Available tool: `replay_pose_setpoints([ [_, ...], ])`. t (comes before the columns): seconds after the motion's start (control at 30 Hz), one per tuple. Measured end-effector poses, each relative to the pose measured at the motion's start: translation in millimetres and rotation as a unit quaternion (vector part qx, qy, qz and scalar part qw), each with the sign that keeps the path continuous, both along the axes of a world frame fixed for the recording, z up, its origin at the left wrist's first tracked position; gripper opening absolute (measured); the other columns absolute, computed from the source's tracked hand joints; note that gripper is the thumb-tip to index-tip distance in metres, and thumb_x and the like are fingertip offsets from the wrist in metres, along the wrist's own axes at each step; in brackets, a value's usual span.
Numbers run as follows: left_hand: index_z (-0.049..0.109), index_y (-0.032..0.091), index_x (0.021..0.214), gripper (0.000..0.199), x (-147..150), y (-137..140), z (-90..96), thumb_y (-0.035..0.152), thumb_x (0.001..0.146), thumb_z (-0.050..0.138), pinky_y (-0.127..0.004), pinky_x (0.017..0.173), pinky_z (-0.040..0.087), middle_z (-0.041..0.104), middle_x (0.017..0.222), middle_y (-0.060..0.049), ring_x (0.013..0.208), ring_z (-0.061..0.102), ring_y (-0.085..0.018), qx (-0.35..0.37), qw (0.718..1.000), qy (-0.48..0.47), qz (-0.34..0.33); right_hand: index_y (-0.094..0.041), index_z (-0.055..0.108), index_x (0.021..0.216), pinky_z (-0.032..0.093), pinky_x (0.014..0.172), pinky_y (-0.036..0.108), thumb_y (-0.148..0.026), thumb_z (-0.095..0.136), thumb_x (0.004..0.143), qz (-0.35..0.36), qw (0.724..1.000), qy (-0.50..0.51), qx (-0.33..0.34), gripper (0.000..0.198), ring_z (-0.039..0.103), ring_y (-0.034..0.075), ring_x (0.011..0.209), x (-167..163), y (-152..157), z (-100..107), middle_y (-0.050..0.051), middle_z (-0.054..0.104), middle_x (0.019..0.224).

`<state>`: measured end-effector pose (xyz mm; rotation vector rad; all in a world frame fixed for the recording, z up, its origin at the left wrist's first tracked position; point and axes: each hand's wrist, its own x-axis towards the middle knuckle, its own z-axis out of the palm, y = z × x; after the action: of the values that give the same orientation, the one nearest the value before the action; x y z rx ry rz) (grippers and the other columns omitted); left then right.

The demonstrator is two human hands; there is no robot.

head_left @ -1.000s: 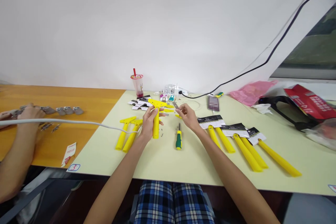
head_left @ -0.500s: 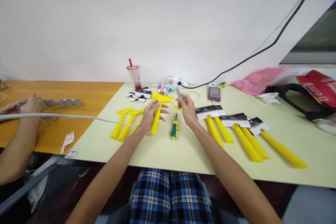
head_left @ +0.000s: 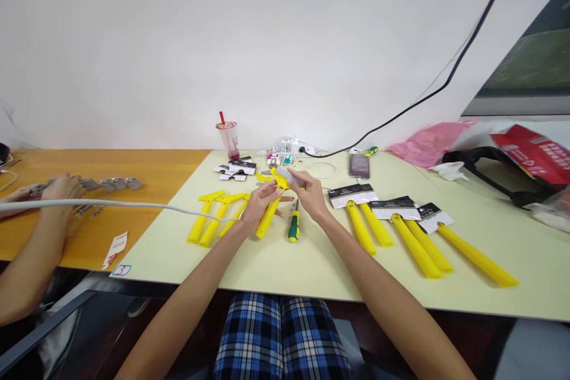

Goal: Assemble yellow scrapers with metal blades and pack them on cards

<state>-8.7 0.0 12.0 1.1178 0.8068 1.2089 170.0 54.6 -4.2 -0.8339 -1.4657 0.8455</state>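
My left hand (head_left: pixel 258 203) is closed around a yellow plastic scraper handle (head_left: pixel 266 221), its wide head pointing away from me. In my right hand (head_left: pixel 311 195) is a flat grey metal blade (head_left: pixel 287 176), pinched between thumb and fingers. The blade lies against the scraper's head; whether it is seated there I cannot tell. A green-and-yellow screwdriver (head_left: pixel 294 227) rests on the table just below my hands. Left of my left hand lie several more yellow scraper handles (head_left: pixel 217 221) without blades showing.
To the right lie several yellow scrapers (head_left: pixel 414 244) with black-and-white card sleeves. Loose card sleeves (head_left: pixel 236 168), a cup with a red straw (head_left: pixel 230 141) and a power strip (head_left: pixel 287 145) stand behind. A white cable (head_left: pixel 133 204) crosses the left. Another person's hands (head_left: pixel 65 186) work at the left table.
My right hand has moved left and brought the grey blade onto the scraper handle's head. My left hand still holds the handle. The view has shifted slightly.
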Motion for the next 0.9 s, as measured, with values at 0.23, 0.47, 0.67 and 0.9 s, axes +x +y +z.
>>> replay_pose_setpoints([
  [0.23,0.068,0.02,0.143,0.067,-0.7,-3.1,4.3,0.035,0.082,0.092,-0.031,0.053,0.068,0.067,0.155,-0.017,0.129,0.075,-0.044,0.01,1.0,0.007,-0.022,-0.026,0.091,0.108,0.057,0.084,0.04,-0.051,0.085,0.086,-0.012,1.0,0.005,-0.02,0.034,0.074,0.027,0.096,-2.9,-4.0,3.6,0.009,0.083,0.106],
  [0.47,0.071,0.016,0.118,0.055,-4.4,0.0,2.6,0.051,0.081,0.093,-0.028,0.045,0.063,0.08,0.127,-0.018,0.104,0.084,-0.038,-0.009,1.0,0.02,0.015,-0.025,0.092,0.105,0.048,0.071,0.036,-0.055,0.09,0.082,0.038,0.998,-0.006,-0.048,0.038,0.062,0.021,0.079,-4.2,-7.3,4.9,0.007,0.081,0.095],
  [0.67,0.069,0.017,0.109,0.059,-3.6,1.1,1.1,0.063,0.079,0.092,-0.024,0.039,0.055,0.082,0.108,-0.013,0.076,0.084,-0.027,-0.028,0.997,0.035,0.059,-0.024,0.092,0.112,0.047,0.074,0.036,-0.059,0.09,0.083,0.104,0.991,-0.011,-0.082,0.046,0.066,0.023,0.084,-6.8,-13.0,6.0,0.007,0.084,0.097],
  [0.9,0.066,0.018,0.098,0.055,-2.9,1.7,1.2,0.063,0.078,0.092,-0.022,0.037,0.049,0.071,0.071,-0.001,0.054,0.072,-0.018,-0.022,0.995,0.033,0.093,-0.025,0.091,0.117,0.052,0.083,0.036,-0.065,0.079,0.092,0.123,0.99,-0.054,-0.046,0.048,0.069,0.025,0.098,-7.2,-17.3,9.4,0.007,0.084,0.107],
])
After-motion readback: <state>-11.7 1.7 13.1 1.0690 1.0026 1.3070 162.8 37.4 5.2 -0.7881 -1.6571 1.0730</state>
